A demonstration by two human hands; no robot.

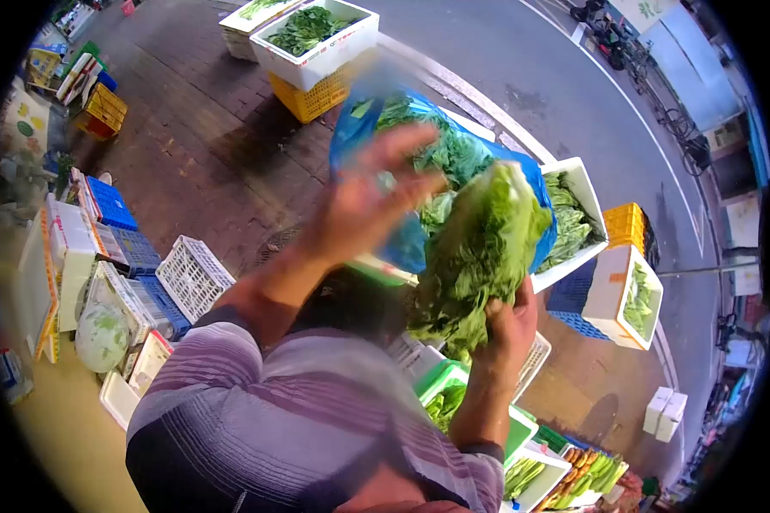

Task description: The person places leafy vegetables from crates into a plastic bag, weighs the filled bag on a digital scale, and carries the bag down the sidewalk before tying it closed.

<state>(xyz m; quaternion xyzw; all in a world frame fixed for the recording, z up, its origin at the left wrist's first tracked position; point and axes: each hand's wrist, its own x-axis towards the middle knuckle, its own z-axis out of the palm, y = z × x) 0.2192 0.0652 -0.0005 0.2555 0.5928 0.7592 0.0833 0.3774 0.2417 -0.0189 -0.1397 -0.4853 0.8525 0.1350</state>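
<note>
Your right hand [512, 327] is clamped on the near end of the leafy greens [486, 235], which rise just beyond it; grip lightly to spare the leaves. Your left hand [376, 192], fingers apart, holding nothing, could steady their far end, clear of the blue bag [348, 132] beyond it

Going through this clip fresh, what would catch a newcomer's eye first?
Most likely the large, leafy, pale-to-dark green vegetable near mid-picture, held in the person's right hand. Just behind it, a crinkled blue plastic bag full of greens stands out, with the blurred, open left hand in front of it. Then, at far left, the big, rounded, pale green melon-like thing among the crates.
</note>
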